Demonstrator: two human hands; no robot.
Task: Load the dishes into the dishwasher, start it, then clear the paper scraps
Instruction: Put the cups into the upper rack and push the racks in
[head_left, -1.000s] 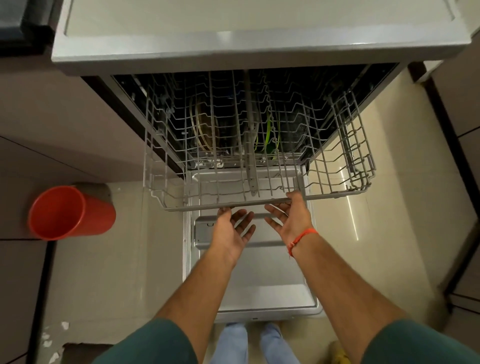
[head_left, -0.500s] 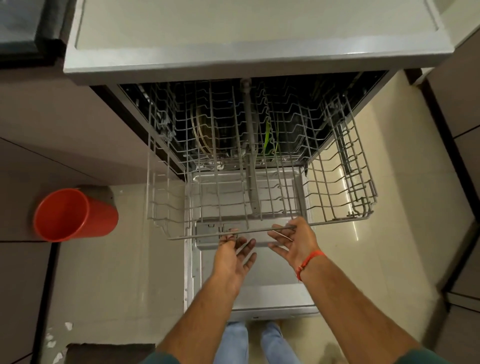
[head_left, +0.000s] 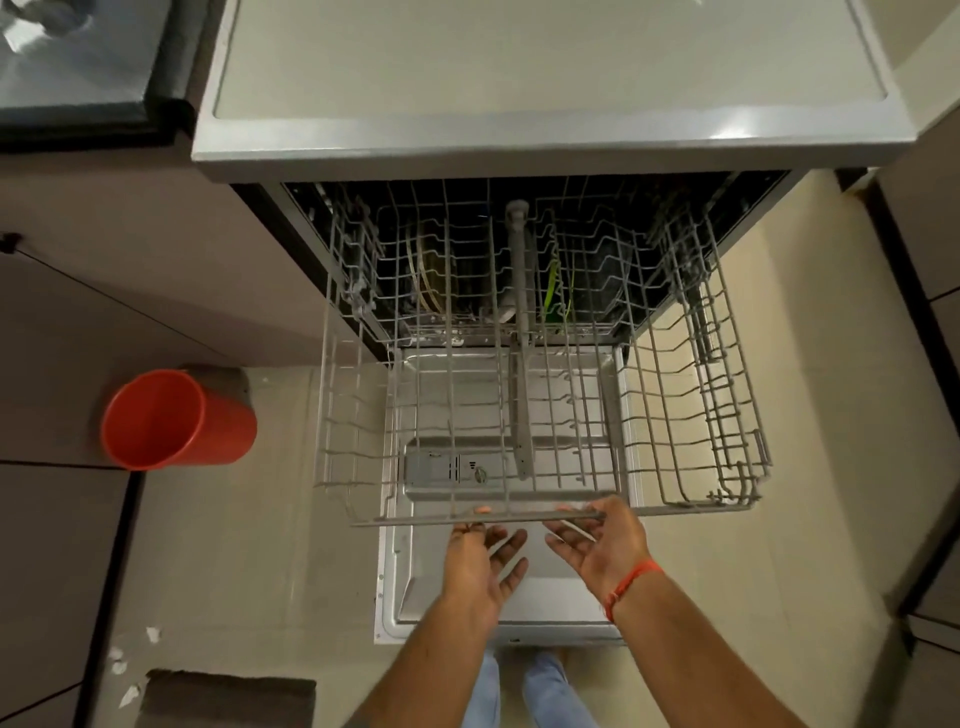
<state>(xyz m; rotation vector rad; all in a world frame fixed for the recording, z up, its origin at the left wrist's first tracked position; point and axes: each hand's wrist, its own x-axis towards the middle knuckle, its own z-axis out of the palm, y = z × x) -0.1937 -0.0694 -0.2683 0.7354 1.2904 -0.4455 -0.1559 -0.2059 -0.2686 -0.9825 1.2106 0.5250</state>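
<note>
Grey wire is what both your hands meet: the front rail of the upper rack (head_left: 519, 415) runs left to right across your reach, just past your fingertips. Your left hand (head_left: 480, 564) sits under that rail, palm up, fingers spread and loose, their tips touching it from below and gripping nothing. Your right hand (head_left: 602, 545) is beside it, also palm up with fingers apart, its thumb side against the right end of the rail; it looks to cradle the wire rather than clamp it. A red thread (head_left: 631, 584) circles that wrist.

Both hands are about equally near, so the rack would slide squarely along its rails, toward you or back into the dishwasher (head_left: 467, 145). It hangs well out over the lowered door (head_left: 550, 587) and looks empty. Deeper inside, below it, plates (head_left: 426, 280) stand on edge, with something green (head_left: 553, 283) beside them.

Off to your left, an orange bin (head_left: 176, 421) stands on the floor, and the paper scraps (head_left: 122, 665) lie near a dark mat (head_left: 228, 699), well apart from either hand.
</note>
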